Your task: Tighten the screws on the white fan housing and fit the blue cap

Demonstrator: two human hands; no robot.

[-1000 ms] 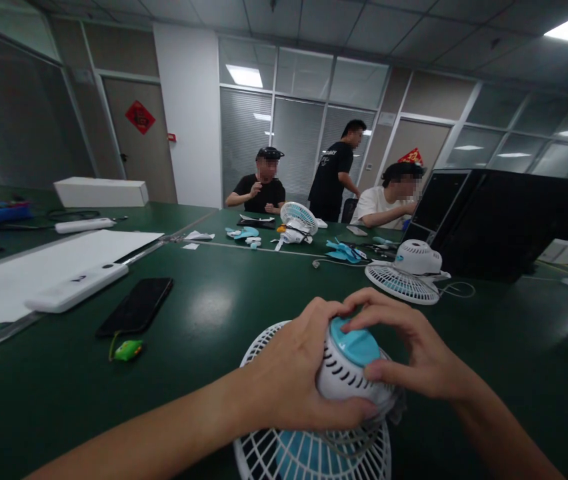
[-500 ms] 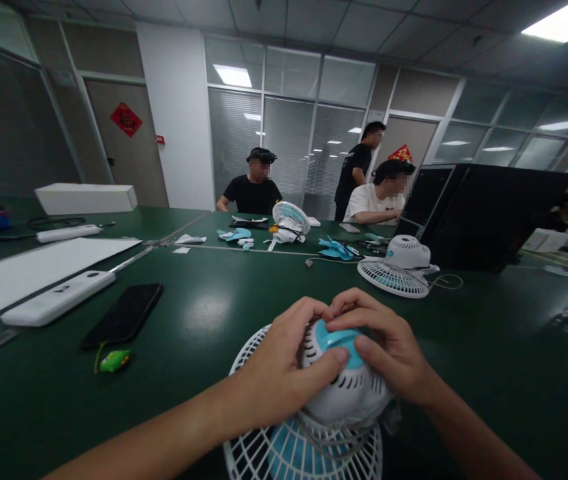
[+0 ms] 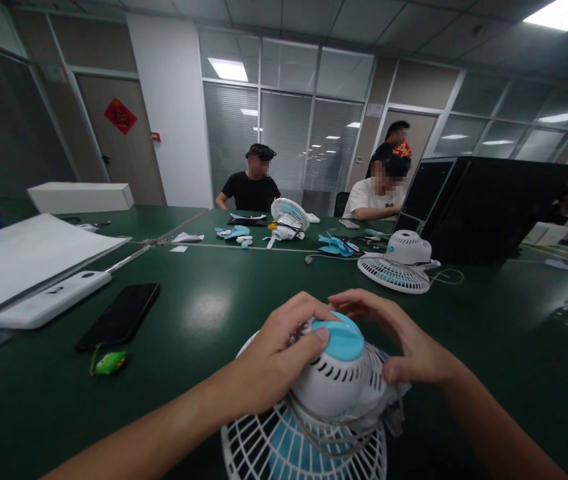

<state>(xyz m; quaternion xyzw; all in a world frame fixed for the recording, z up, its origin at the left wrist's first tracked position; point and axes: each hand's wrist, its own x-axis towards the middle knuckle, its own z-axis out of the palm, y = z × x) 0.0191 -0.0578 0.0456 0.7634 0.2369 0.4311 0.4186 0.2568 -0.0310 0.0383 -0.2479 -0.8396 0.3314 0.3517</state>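
Observation:
A small white fan (image 3: 331, 390) lies face down on the table in front of me, its round grille (image 3: 254, 440) with blue blades toward the bottom edge. On top of its slotted housing sits a round blue knob (image 3: 343, 339) with a raised ridge. My left hand (image 3: 284, 357) grips the knob, thumb on its near left side and fingers over its back. Curved around the housing's right side, my right hand (image 3: 409, 340) has thumb and fingers spread apart; whether it touches is hard to tell. A grey cable (image 3: 314, 433) wraps below the housing.
To the left lie a black phone (image 3: 120, 316), a green charm (image 3: 111, 363) and a white power strip (image 3: 54, 300). Farther off are another upturned fan (image 3: 407, 257), a standing fan (image 3: 289, 220) and blue blades (image 3: 337, 245). A large black case (image 3: 494, 210) stands right. Several people are beyond.
My right hand has come off the blue knob and opened out to the right. My left hand stays at the knob, shifted slightly left. A person at the back has moved right.

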